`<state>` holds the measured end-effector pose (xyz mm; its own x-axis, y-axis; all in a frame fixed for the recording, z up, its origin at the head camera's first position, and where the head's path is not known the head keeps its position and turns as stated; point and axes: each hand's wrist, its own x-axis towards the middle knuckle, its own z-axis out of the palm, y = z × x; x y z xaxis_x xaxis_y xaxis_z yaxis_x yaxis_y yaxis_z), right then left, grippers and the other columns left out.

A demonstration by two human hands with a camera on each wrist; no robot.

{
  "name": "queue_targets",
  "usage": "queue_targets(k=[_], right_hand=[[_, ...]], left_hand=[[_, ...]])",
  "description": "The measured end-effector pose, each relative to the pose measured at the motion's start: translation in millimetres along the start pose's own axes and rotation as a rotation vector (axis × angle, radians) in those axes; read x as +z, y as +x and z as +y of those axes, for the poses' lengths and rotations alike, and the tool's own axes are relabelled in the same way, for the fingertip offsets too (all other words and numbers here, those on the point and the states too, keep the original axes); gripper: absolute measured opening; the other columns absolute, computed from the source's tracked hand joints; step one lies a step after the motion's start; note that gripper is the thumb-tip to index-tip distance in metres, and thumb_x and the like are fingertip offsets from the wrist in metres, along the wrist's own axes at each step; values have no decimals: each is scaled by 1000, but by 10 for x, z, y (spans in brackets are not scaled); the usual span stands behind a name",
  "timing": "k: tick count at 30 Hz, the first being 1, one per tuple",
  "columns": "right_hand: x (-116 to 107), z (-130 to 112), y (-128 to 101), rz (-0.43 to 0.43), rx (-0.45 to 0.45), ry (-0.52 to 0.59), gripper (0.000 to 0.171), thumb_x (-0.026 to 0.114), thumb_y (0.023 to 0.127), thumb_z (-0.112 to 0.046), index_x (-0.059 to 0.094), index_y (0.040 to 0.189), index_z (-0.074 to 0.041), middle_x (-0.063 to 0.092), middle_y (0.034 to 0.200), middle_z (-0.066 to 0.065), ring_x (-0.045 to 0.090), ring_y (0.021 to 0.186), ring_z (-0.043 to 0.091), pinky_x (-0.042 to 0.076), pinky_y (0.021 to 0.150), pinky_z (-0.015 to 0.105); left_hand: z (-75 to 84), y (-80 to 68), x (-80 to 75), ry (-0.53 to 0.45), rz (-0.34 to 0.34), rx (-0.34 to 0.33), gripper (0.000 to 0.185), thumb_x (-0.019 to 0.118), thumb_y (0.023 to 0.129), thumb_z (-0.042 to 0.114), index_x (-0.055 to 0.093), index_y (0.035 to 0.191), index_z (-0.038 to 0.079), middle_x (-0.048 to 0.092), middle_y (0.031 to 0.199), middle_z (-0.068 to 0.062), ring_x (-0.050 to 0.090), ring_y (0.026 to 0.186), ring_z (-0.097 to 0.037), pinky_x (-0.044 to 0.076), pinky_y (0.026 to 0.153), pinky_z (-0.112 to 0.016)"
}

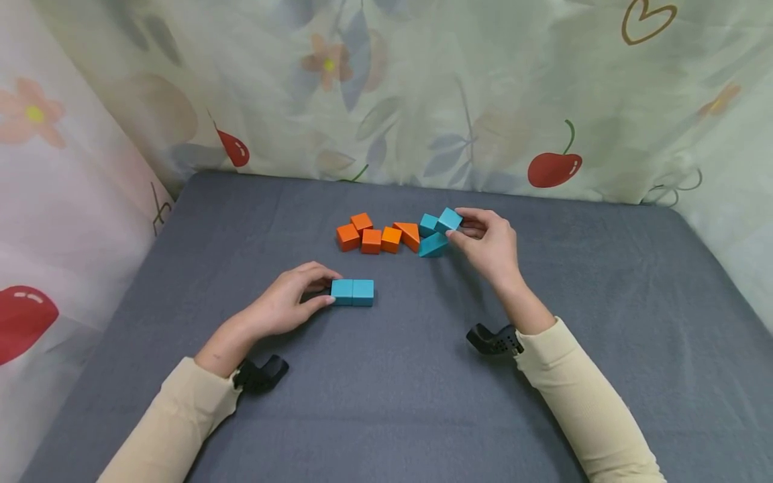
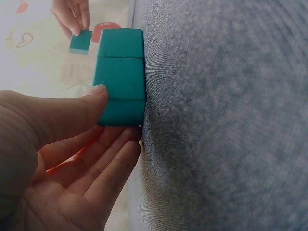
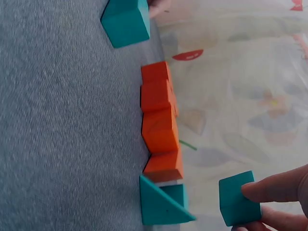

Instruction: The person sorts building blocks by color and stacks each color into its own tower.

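Observation:
Two blue cubes stand side by side on the cloth, faces touching. My left hand [image 1: 282, 302] pinches the left cube [image 1: 341, 291] between thumb and fingers; the right cube [image 1: 363, 291] sits against it. Farther back, my right hand [image 1: 492, 249] grips another blue cube [image 3: 237, 198] by thumb and fingertips, held up off the cloth in the right wrist view. Close to that hand are a blue triangular block [image 1: 433, 246] and a blue cube [image 1: 427, 224], the latter partly hidden behind the triangular one in the right wrist view.
Several orange cubes [image 1: 371, 241] and an orange triangular block [image 1: 408, 235] run leftward from the blue pieces in an uneven row. Grey cloth [image 1: 386, 402] covers the table. A patterned curtain [image 1: 423, 87] hangs behind its far edge.

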<state>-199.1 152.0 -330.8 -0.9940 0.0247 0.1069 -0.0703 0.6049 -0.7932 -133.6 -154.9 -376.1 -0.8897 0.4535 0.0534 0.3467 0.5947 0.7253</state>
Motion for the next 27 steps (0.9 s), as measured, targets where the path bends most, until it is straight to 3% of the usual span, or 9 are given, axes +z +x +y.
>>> queue_targets(k=[16,27], right_hand=[[181,-148,-172,-192,-52,18,44,73,85,-15,62,127,-7,60,125,13,63,109,28,53,92,40],[314,-186,-265,-271,-106,24,39,74,84,-15,65,122,-9,61,124,9,65,105,25,54,91,38]], left_hand=[[-4,8,-5,-6,-2,-15,32,63,93,7,59,125,2,58,123,-13,58,114,-28,50,99,-42],[-5,4,-3,-8,-7,-23,33,63,93,7,59,125,2,58,124,-13,58,115,-28,49,99,-42]])
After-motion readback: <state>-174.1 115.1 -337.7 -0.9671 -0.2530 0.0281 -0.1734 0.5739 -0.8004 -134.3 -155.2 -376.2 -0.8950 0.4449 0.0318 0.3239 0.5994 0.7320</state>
